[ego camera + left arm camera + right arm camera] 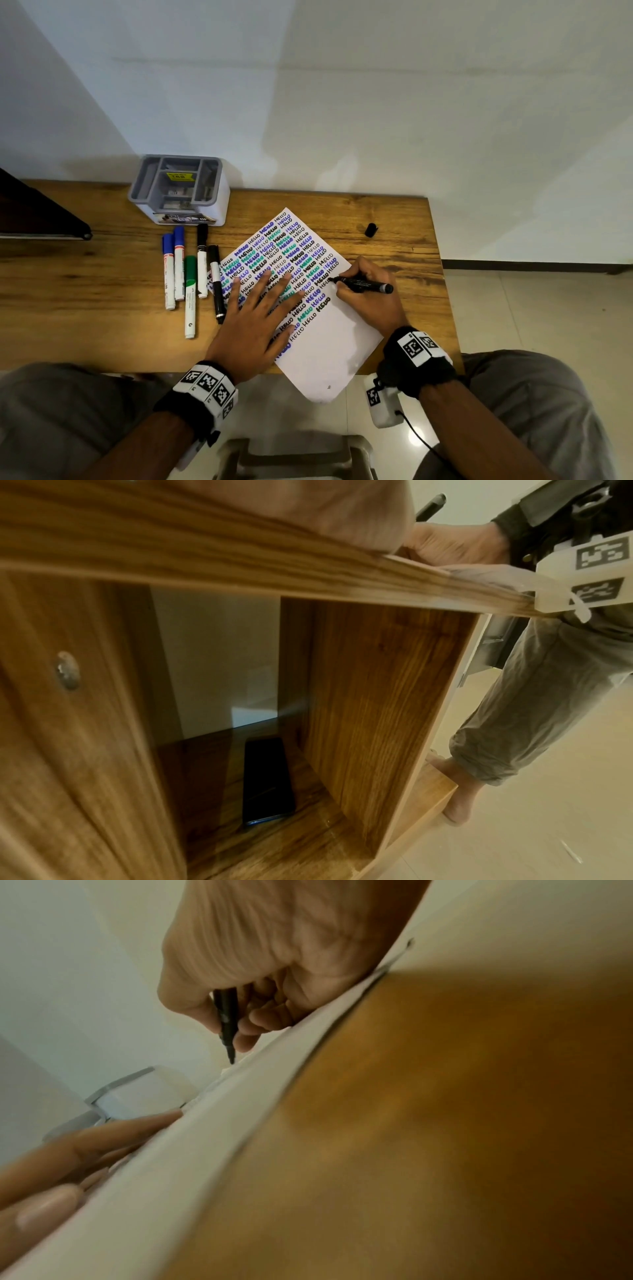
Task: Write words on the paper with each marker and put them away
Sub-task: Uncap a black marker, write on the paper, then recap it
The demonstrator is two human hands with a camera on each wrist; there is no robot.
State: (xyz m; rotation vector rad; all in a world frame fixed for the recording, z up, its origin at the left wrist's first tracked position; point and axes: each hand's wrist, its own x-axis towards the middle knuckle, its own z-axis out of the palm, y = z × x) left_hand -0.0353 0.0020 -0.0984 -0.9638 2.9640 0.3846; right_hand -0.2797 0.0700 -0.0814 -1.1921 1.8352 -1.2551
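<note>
My right hand (368, 294) grips the slim black marker (364, 284), its long axis pointing leftward, tip on the white HELLO-covered paper sheet (329, 329) that my flat, spread left hand (260, 318) pins to the wooden tabletop (85, 281).

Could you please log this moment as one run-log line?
right hand: writing with black marker | left hand: flat on paper | cap: off, on table
</note>
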